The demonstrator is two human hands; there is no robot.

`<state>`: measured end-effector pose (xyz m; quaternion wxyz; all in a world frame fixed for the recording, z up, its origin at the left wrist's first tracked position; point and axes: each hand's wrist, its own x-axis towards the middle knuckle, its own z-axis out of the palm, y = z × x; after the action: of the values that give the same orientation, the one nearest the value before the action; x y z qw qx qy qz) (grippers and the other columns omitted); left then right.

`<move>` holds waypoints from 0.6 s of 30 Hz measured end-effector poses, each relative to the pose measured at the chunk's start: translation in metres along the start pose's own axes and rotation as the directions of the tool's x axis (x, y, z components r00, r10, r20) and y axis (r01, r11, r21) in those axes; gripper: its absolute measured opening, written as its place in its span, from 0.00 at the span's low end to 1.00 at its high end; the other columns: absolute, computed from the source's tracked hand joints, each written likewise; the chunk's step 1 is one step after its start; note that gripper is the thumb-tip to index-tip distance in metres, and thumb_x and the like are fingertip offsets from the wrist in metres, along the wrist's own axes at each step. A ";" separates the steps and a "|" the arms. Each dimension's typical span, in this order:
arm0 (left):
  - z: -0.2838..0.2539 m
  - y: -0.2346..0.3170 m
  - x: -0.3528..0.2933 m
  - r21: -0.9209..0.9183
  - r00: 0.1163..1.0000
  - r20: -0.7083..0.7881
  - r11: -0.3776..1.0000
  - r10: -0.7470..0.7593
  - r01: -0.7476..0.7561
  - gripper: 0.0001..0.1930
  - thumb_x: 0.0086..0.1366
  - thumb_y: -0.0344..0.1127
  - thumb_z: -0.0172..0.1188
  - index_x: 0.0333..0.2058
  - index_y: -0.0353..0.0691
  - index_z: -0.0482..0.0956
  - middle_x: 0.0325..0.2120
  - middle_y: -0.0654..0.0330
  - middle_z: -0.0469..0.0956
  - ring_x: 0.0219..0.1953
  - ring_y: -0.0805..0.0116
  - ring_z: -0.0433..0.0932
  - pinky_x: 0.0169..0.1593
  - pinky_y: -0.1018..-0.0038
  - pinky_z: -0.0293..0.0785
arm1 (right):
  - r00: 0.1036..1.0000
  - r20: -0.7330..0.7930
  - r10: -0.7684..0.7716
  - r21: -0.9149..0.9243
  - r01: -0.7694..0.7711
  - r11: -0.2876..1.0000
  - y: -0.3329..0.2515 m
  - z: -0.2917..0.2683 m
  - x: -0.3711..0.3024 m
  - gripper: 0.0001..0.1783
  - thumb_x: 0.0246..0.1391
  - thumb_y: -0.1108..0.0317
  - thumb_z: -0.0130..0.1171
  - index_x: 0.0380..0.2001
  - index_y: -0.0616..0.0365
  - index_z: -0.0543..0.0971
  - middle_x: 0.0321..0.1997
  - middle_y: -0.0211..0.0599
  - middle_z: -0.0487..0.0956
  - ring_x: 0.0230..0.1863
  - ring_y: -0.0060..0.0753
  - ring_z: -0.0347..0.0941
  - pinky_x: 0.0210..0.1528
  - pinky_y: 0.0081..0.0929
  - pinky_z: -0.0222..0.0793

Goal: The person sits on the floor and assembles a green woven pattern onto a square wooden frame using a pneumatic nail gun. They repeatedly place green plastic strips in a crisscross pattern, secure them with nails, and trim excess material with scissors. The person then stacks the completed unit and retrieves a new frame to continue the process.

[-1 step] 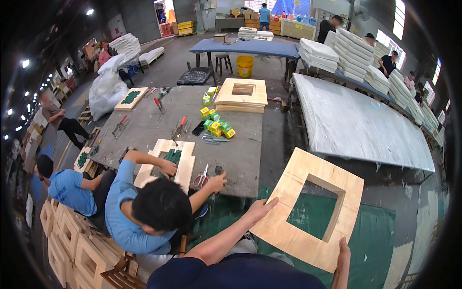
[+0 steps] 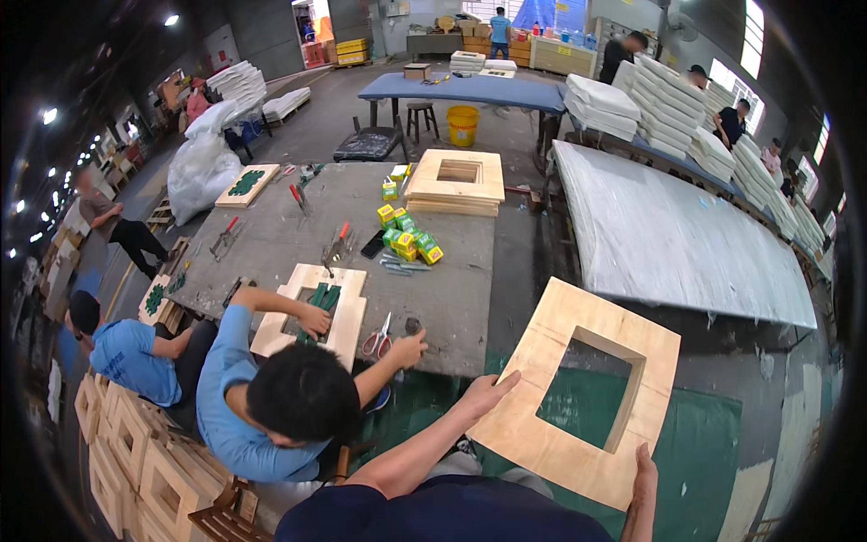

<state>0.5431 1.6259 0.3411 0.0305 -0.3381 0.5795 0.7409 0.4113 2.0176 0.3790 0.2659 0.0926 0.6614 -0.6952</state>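
A square pale wooden frame (image 2: pixel 535 361) with a rectangular opening is held tilted in front of me, at the right of the table. My left hand (image 2: pixel 489 396) grips its left edge, thumb on top. Lower right, my right hand (image 2: pixel 643 483) is closed around the near right edge; its fingertips are hidden beneath. Through the opening shows a green floor sheet (image 2: pixel 578 397). On the grey table (image 2: pixel 456 303) to my left, a co-worker in light blue touches green strips (image 2: pixel 329 296) in another wooden frame (image 2: pixel 349 316).
Red-handled scissors (image 2: pixel 377 341) and yellow-green small boxes (image 2: pixel 417 244) lie on the table, with stacked wooden frames (image 2: pixel 424 188) at its far corner. A plastic-covered table (image 2: pixel 668 235) stands right. More frames (image 2: pixel 167 495) lean at lower left, near another seated person.
The view has shifted very slightly. My hands hold the wooden frame almost exactly as before. The co-worker's hands have moved a little.
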 end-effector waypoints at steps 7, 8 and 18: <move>-0.068 0.052 0.095 -0.183 0.977 -0.210 0.981 0.026 -0.065 0.34 0.71 0.58 0.59 0.55 0.26 0.78 0.47 0.53 0.83 0.48 0.70 0.81 0.52 0.73 0.75 | 0.970 0.244 -0.018 -0.253 0.081 0.964 -0.067 0.089 0.201 0.36 0.67 0.47 0.56 0.61 0.72 0.72 0.63 0.44 0.75 0.65 0.35 0.69 0.69 0.32 0.60; -0.080 0.058 0.110 -0.195 0.962 -0.273 0.978 0.014 -0.070 0.35 0.69 0.59 0.60 0.53 0.25 0.79 0.46 0.52 0.83 0.47 0.69 0.81 0.51 0.72 0.75 | 0.956 0.293 0.007 -0.284 0.080 0.956 -0.076 0.112 0.234 0.36 0.68 0.47 0.56 0.63 0.72 0.70 0.65 0.44 0.73 0.67 0.35 0.67 0.71 0.32 0.57; -0.159 0.120 0.317 -0.369 0.788 -0.612 0.904 -0.063 -0.214 0.32 0.70 0.58 0.60 0.49 0.25 0.80 0.42 0.53 0.83 0.42 0.70 0.80 0.46 0.72 0.75 | 0.791 0.547 0.274 -0.382 -0.056 0.923 -0.152 0.346 0.561 0.32 0.64 0.50 0.60 0.61 0.63 0.73 0.61 0.43 0.78 0.60 0.40 0.75 0.64 0.38 0.68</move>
<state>0.3207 1.3374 0.2559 -0.2620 -0.5333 0.3982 0.6989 -0.0583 1.5412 0.2792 0.5308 -0.1180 0.6463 -0.5354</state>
